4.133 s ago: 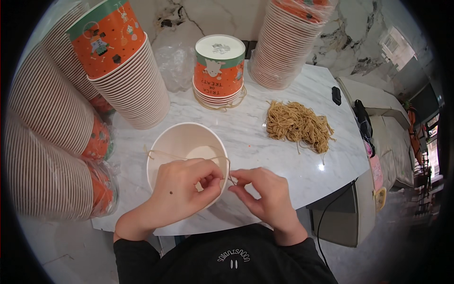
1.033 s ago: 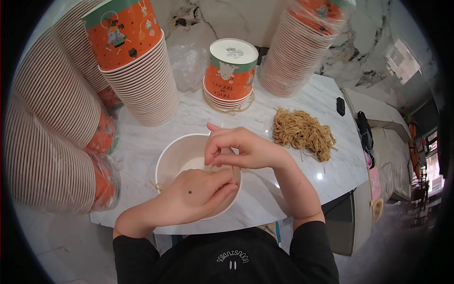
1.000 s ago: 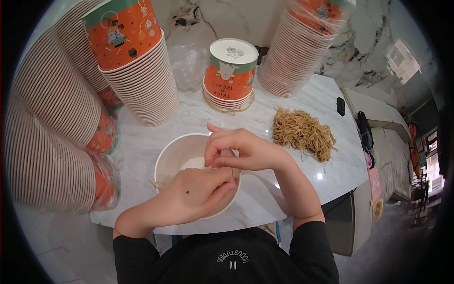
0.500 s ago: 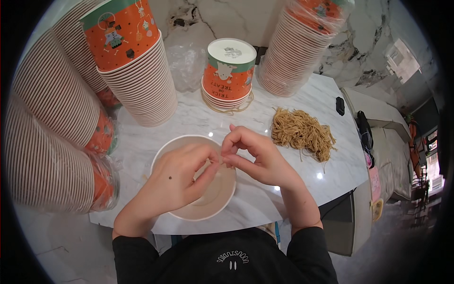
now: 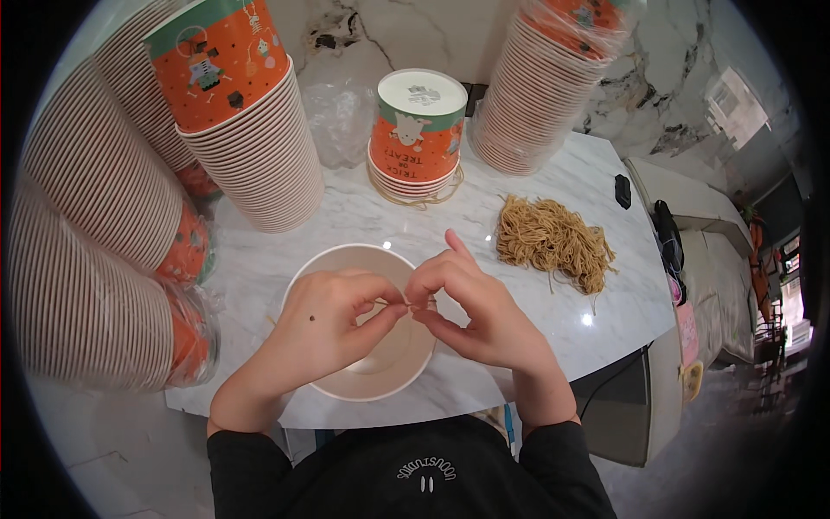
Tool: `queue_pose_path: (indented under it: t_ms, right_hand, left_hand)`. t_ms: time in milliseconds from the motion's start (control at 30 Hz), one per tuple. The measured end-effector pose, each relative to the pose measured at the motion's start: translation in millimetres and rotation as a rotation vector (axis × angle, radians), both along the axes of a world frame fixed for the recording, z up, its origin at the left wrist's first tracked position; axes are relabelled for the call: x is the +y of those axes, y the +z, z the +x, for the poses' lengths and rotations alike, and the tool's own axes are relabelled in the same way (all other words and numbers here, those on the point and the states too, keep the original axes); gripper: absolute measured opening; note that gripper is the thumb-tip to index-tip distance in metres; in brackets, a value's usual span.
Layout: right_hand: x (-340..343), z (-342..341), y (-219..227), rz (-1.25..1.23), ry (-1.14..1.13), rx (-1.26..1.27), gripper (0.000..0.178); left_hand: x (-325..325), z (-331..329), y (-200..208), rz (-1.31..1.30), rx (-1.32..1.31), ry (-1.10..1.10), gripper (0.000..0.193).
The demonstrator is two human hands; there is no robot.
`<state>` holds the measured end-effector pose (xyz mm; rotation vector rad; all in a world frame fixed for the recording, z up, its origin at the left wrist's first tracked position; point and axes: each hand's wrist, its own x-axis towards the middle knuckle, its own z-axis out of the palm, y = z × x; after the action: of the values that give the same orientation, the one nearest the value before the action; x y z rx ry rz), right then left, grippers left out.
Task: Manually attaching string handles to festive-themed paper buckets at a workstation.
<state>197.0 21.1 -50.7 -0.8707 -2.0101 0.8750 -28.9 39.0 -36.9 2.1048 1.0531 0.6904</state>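
since a second ago, the right hand [image 5: 474,318] has drawn back to the cup's [image 5: 413,368] right side and the left hand [image 5: 324,316] has shifted leftward. their fingertips now meet above the cup, each thumb and finger pinched on a thin string [image 5: 380,301]; one right finger points up. the cup stands mouth up on the tabletop [image 5: 255,264]. beyond are an upturned stack [image 5: 418,143] and, rightward, a tan yarn heap [image 5: 553,242].
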Motion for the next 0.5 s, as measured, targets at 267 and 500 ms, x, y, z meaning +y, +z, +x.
queue_pose_path:
  t_ms: [267, 500]
  right_hand:
    - [-21.1, -21.2, 5.5, 0.289, -0.135, -0.03, 0.021]
    - [-25.6, -19.8, 2.5, 0.25, -0.316, -0.105, 0.02]
  left_hand:
    - [-1.8, 1.5, 1.8, 0.02, 0.038, -0.022, 0.012]
    - [-3.0, 2.8, -2.0, 0.036, 0.018, 0.007, 0.011]
